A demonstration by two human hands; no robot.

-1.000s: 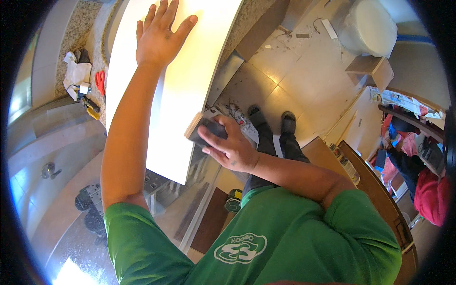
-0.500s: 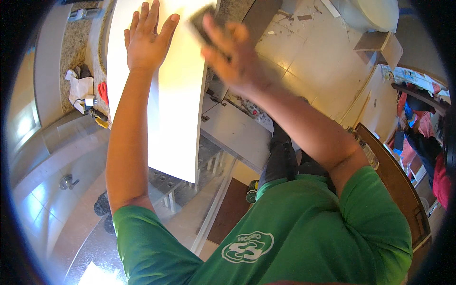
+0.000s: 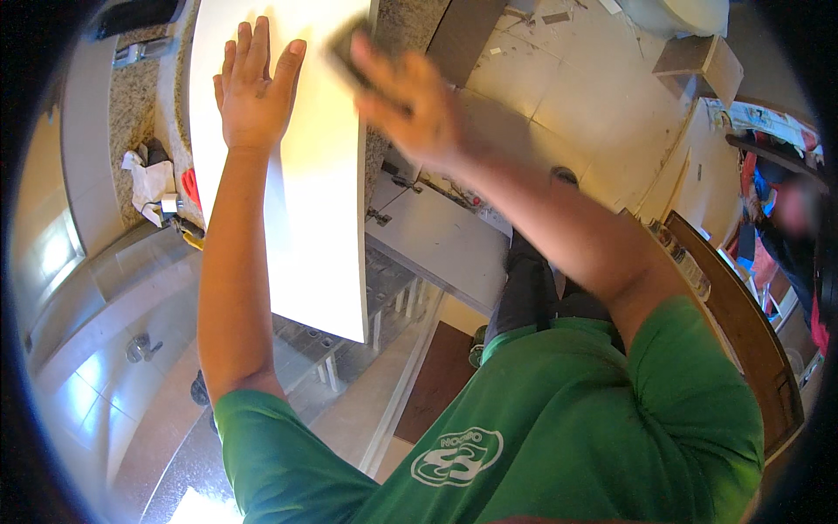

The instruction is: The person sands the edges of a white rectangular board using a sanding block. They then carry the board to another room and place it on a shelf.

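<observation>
A long white board (image 3: 319, 236) lies in front of me, brightly lit. My left hand (image 3: 255, 96) rests flat on its far part, fingers spread and pointing away. My right hand (image 3: 415, 109) grips a dark rectangular block (image 3: 353, 57), sanding block in shape, at the board's right edge. Motion blurs the block and the fingers, so I cannot tell whether the block touches the board.
A granite counter (image 3: 131, 109) runs along the left, with a white cloth (image 3: 150, 179) and a red-handled tool (image 3: 190, 187) on it. Cabinet panels (image 3: 436, 231) stand right of the board. Debris litters the tiled floor (image 3: 585, 96). A person (image 3: 777, 236) is at the far right.
The whole view has shifted slightly. My left hand keeps its place on the board, while my right hand, blurred in both frames, still holds the block near the board's right edge.
</observation>
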